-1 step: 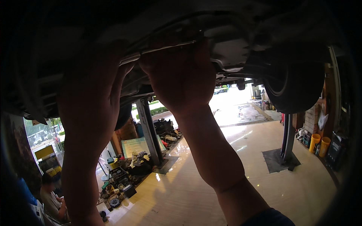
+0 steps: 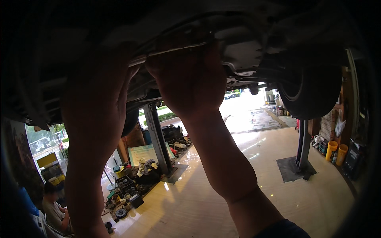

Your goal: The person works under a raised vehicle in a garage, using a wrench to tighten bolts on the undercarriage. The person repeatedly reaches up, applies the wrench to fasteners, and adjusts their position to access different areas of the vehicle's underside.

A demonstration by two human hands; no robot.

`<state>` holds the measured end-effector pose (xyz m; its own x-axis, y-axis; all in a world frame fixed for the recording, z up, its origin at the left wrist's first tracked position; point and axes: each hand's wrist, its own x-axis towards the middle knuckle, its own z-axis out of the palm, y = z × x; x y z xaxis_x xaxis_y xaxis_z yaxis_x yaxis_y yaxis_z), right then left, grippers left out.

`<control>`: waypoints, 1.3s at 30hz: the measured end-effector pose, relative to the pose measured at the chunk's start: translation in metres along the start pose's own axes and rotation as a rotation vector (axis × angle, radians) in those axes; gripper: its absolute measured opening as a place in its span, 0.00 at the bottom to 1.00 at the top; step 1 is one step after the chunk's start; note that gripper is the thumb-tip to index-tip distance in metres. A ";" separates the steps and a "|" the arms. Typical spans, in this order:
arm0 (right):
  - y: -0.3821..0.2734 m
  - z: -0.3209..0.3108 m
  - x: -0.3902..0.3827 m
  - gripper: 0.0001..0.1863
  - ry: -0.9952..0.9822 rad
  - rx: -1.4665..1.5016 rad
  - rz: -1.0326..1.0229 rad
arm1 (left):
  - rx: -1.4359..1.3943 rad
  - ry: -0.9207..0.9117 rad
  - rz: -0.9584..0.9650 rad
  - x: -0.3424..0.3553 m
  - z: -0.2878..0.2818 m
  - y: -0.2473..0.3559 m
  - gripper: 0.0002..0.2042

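head view: the pale glossy floor (image 2: pixel 254 170) spreads below, the raised car's dark underside (image 2: pixel 242 53) looms above! two lift posts (image 2: pixel 156 137) stand behind, a seated person (image 2: pixel 54 210) at lower left, a tyre (image 2: pixel 319 95) hanging at right, orange buckets (image 2: pixel 331 150) beyond. and both bare hands are up there: left hand (image 2: pixel 93 93) against the shadow, fingers lost in it, so apart or closed, can't tell; right hand (image 2: pixel 192 83) beside it, fingers hidden too, grip uncallable. smallest, a thin bright-edged strip (image 2: pixel 176 50) at the underside, crossing the right hand's top toward the left.
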<state>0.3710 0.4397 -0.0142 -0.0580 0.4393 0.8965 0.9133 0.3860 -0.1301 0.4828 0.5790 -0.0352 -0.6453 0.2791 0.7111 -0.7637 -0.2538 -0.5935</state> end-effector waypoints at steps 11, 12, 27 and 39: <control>-0.011 -0.001 -0.004 0.30 0.066 -0.216 0.035 | 0.104 0.033 -0.056 -0.010 0.033 0.006 0.12; -0.010 -0.002 -0.004 0.30 0.069 -0.201 0.038 | 0.123 0.022 -0.071 -0.009 0.034 0.007 0.13; -0.077 0.047 -0.009 0.15 0.214 -2.788 0.694 | -1.141 -0.295 -0.581 -0.013 0.165 0.124 0.16; -0.052 0.065 -0.048 0.21 -0.016 -2.713 0.580 | -1.598 0.073 -0.572 -0.054 0.154 0.126 0.11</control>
<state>0.3004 0.4510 -0.0781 0.1839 0.1166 0.9760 -0.7061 -0.6751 0.2137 0.4236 0.3896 -0.0906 -0.2669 0.0480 0.9625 -0.1045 0.9914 -0.0784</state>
